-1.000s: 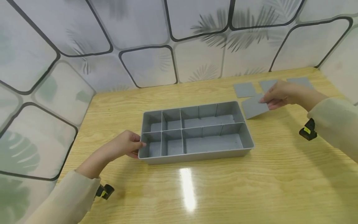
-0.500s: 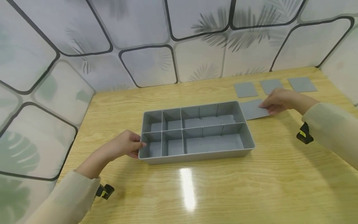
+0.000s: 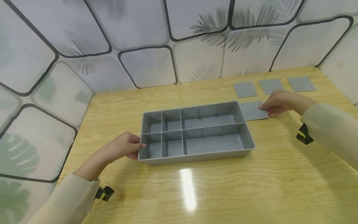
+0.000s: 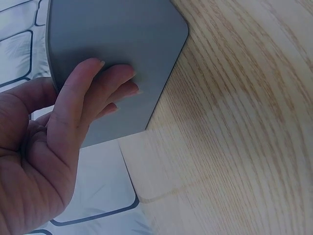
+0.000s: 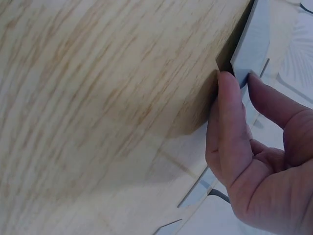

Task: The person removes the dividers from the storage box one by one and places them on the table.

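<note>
A grey divided box [image 3: 195,158] rests on the wooden table, its compartments holding nothing visible. At its left end, my left hand [image 3: 126,145] grips the wall, thumb over the rim and fingers against the outside. The left wrist view shows those fingers [image 4: 73,103] lying along the grey side. Right of the box, my right hand [image 3: 279,102] pinches a thin grey square divider [image 3: 254,110] by its right edge. In the right wrist view, the divider [image 5: 252,49] sits between thumb and fingers, its near edge slightly above the table. Its left edge is close to the box.
Three more grey square dividers lie flat in a row at the back right: a left one [image 3: 245,89], a middle one [image 3: 271,86] and a right one [image 3: 301,84]. Patterned wall panels [image 3: 198,59] stand behind the table [image 3: 229,189].
My right hand has lowered the divider from a tilt to nearly flat beside the box, uncovering the back-row squares. My left hand keeps its grip on the box.
</note>
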`<state>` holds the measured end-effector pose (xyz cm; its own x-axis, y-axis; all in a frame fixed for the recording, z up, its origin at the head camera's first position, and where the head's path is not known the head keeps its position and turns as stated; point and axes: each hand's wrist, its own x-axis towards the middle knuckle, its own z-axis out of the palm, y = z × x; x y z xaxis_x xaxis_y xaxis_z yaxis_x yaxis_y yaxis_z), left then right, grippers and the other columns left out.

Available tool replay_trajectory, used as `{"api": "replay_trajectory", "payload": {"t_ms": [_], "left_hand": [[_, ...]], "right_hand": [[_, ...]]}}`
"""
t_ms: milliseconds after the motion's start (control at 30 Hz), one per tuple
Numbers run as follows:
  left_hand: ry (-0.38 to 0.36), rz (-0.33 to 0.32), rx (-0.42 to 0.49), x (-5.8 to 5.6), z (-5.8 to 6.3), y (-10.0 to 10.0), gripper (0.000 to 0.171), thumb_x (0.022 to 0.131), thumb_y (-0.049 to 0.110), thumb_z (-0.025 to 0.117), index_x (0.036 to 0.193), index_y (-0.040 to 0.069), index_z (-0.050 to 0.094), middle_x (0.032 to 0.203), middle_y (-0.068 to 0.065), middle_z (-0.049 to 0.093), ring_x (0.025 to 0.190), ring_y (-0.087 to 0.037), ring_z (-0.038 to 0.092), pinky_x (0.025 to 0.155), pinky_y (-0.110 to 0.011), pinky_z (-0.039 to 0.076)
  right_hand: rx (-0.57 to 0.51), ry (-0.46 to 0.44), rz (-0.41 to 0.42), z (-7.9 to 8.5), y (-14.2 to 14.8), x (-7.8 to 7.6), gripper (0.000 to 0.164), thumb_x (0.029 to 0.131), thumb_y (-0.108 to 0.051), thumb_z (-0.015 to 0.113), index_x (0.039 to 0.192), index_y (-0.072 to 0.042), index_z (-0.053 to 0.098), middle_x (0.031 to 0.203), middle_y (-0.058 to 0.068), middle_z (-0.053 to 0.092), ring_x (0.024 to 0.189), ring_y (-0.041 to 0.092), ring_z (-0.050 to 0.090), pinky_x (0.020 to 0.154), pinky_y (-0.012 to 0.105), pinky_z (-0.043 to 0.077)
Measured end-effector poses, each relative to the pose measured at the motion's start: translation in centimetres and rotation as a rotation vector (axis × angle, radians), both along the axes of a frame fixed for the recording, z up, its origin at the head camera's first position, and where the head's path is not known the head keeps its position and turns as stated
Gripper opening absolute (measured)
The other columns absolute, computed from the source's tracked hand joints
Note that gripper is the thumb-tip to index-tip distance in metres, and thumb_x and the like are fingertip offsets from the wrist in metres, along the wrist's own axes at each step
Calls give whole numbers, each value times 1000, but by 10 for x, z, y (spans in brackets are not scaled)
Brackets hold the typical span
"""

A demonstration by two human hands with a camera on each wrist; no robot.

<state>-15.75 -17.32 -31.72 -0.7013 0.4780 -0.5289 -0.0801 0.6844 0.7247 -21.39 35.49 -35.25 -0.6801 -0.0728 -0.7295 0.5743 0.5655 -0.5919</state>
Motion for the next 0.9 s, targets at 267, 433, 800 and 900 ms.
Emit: {"api": "replay_trajectory", "payload": {"t_ms": [267, 433, 800, 900], "left_hand": [[7, 7, 10, 1, -2, -1, 21, 89, 13, 50, 78, -5, 57, 79, -14, 61, 75, -23, 63, 65, -35, 55], [15, 14, -3, 1, -4, 0, 28, 88, 13, 51, 62, 7, 42, 66, -11, 52, 70, -23, 62, 65, -35, 55], [23, 6, -26, 1, -2, -1, 26, 88, 13, 51, 64, 3, 47, 68, -11, 57, 70, -22, 63, 66, -37, 55], [27, 0, -32, 0, -1, 0, 25, 88, 13, 50, 65, 3, 48, 70, -11, 59, 71, -22, 63, 66, -38, 55]], "right_hand": [[124, 93, 101, -1, 2, -1, 27, 81, -16, 63, 87, 9, 52, 68, 4, 57, 62, 15, 59, 63, 29, 55], [195, 143, 119, 0, 8, -1, 35, 78, -21, 66, 87, 10, 52, 70, 5, 56, 63, 17, 58, 63, 32, 55], [281, 200, 228, 17, 2, -4, 36, 83, -18, 58, 92, 16, 50, 67, 9, 58, 60, 20, 60, 59, 33, 55], [289, 211, 276, 27, -5, -4, 34, 84, -18, 56, 92, 15, 53, 66, 7, 60, 62, 20, 60, 60, 34, 55]]}}
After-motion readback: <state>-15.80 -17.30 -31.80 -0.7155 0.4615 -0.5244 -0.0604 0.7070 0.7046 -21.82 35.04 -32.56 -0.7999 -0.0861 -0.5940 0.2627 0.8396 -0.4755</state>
